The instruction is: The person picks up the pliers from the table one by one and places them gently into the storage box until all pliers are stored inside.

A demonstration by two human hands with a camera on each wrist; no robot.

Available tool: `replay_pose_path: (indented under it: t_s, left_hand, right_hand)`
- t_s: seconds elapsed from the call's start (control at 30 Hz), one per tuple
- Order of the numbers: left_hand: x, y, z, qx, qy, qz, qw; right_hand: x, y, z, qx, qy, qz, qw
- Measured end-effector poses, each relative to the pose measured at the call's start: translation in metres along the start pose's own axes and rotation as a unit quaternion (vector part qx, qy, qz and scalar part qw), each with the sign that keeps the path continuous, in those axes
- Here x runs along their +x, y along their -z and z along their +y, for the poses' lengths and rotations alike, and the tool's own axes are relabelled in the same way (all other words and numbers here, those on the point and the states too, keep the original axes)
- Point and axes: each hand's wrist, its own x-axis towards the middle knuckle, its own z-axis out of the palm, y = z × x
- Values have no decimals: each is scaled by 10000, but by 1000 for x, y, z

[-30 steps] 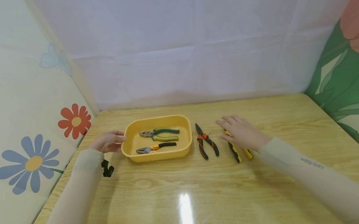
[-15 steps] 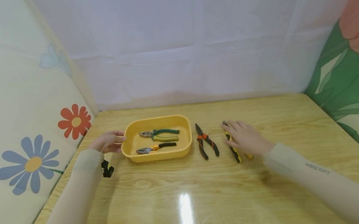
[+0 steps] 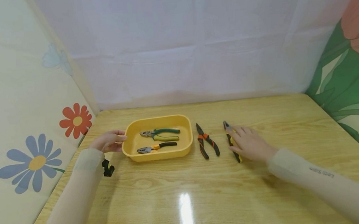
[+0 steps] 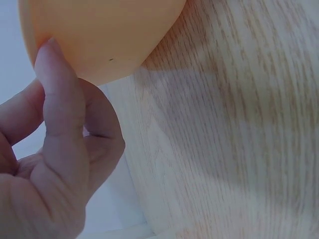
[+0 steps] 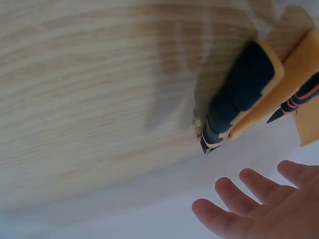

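At the left end of the yellow plastic bin point(image 3: 157, 156), my left hand point(image 3: 108, 142) pinches the rim, thumb against the wall in the left wrist view. Inside the bin lie green-handled combination pliers point(image 3: 166, 130) and smaller pliers point(image 3: 168, 144) with orange and black handles. My right hand point(image 3: 251, 145) hovers with spread fingers over yellow-and-black pliers point(image 3: 226, 125), hiding one handle in the head view. The right wrist view shows those fingers apart from the pliers' thick handles point(image 5: 241, 87). Between bin and right hand lie long-nose pliers point(image 3: 202, 137) with black and orange handles, spread apart.
Everything rests on a wood-grain table point(image 3: 148, 197). A white cloth backdrop point(image 3: 178, 56) rises behind its far edge. Panels with painted flowers stand at both sides. A small black item point(image 3: 108, 168) shows under the left wrist.
My right hand has moved right and slightly nearer, uncovering the head of the yellow-and-black pliers and covering their right handle. The left hand and bin have stayed put.
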Motion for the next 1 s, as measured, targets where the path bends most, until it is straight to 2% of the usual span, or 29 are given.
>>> replay_pose_path:
  t_s: [0.2, 0.67, 0.8, 1.0]
  left_hand:
    - [1, -2, 1, -59, -12, 15, 10000]
    - [2, -1, 1, 18, 43, 45, 10000]
    - [3, -2, 0, -18, 55, 34, 10000]
    - [5, -1, -2, -58, 18, 52, 10000]
  right_hand:
    - [-5, -6, -2, -129, -129, 21, 9998]
    - [-10, -12, -6, -150, -532, -285, 9981]
    - [-10, -14, -6, -218, -539, -292, 9979]
    - [-10, -18, -6, 43, -624, -285, 9976]
